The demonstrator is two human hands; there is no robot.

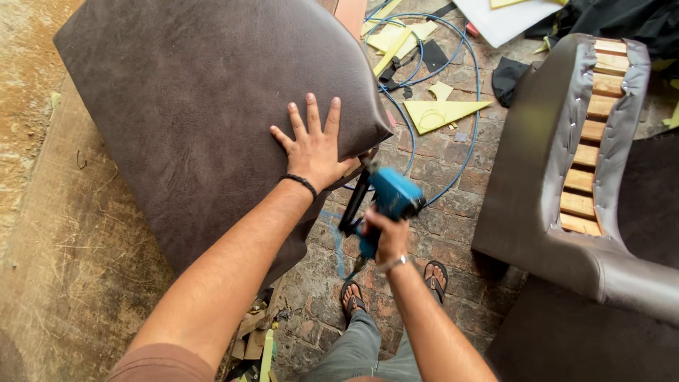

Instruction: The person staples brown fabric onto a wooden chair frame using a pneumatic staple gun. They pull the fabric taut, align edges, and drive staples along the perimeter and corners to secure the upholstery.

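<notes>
At centre, the left hand (316, 147) lies flat, fingers spread, on the big dark-brown, rounded, suede-like upholstered panel (198, 106). Toward four o'clock, the right hand (387, 238) grips a blue pneumatic staple gun (385, 201) at the panel's edge.

Your left hand (315, 147) lies flat, fingers spread, on the right edge of a brown upholstered cushion panel (191, 113). Your right hand (387, 237) closes its grip around a blue pneumatic stapler (385, 201), its nose set against the panel edge just beside your left hand. A blue air hose (463, 106) loops across the brick floor (438, 170) farther off, among yellow foam scraps (442, 112). At right stands a grey upholstered frame with bare wooden slats (590, 141).
</notes>
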